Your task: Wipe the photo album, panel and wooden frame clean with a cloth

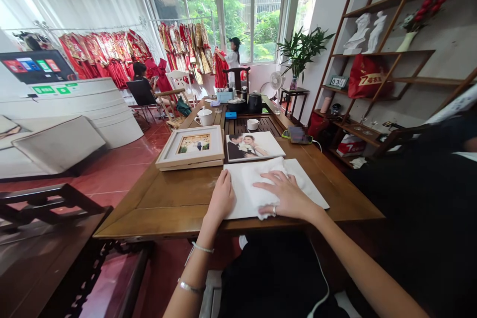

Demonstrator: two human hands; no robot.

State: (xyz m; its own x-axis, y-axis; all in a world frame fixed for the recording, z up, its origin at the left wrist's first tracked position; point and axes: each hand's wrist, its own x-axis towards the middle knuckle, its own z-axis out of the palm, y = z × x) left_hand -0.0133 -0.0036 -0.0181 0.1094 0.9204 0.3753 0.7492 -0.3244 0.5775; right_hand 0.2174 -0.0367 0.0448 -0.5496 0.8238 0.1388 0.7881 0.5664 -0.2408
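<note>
In a shop hung with red gowns (108, 54), a wooden table (179, 198) bears a white album (309, 189), with a framed photo (192, 145) and a wedding print (253, 146) just behind the album. The left hand (222, 196) lies flat on the album's left edge, fingers together, while the right hand (286, 196) presses a white cloth (257, 179) onto the album's middle, fingers spread. The wiping probably goes best with a flat palm, light pressure and the left hand pinning the album.

Two hands were on the table (175, 198) — left hand (222, 196), right hand (286, 194). One white cloth (257, 176), one white album page (238, 198), one framed photo (192, 145), one wedding print (253, 145), one phone (298, 134). Two white cups (204, 117) (252, 124), two plaster busts (358, 32) (376, 30) — two people (140, 72) (234, 54) were at the back.
</note>
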